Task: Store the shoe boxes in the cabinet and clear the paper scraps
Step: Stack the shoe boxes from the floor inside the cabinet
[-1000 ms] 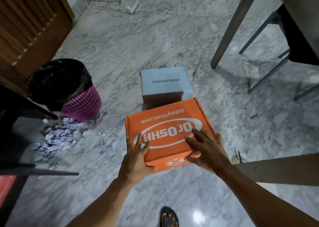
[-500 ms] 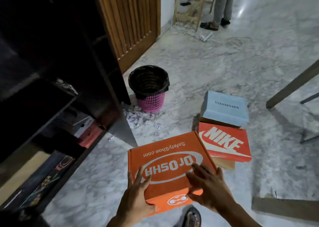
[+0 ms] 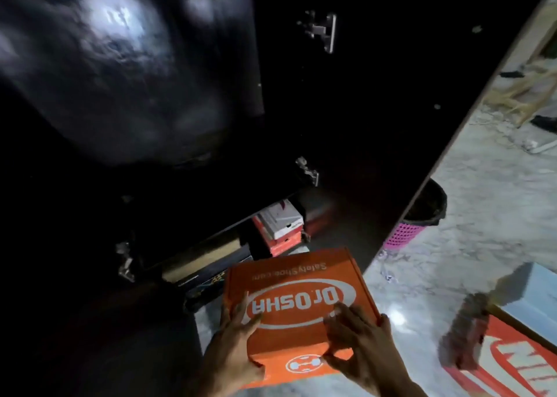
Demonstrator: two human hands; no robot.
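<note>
Both hands hold the orange cardboard shoe box, printed with a white oval logo, above the pale marble floor, just in front of the open dark cabinet. The left hand clasps its near left corner, fingers spread over the lid. The right hand clamps the near right edge, fingers on the lid and thumb on the front face. On a low cabinet shelf sits a stack of red and white shoe boxes. A pink mesh basket with a black liner stands partly hidden by the door's edge. A red shoe box lies on the floor at the right.
</note>
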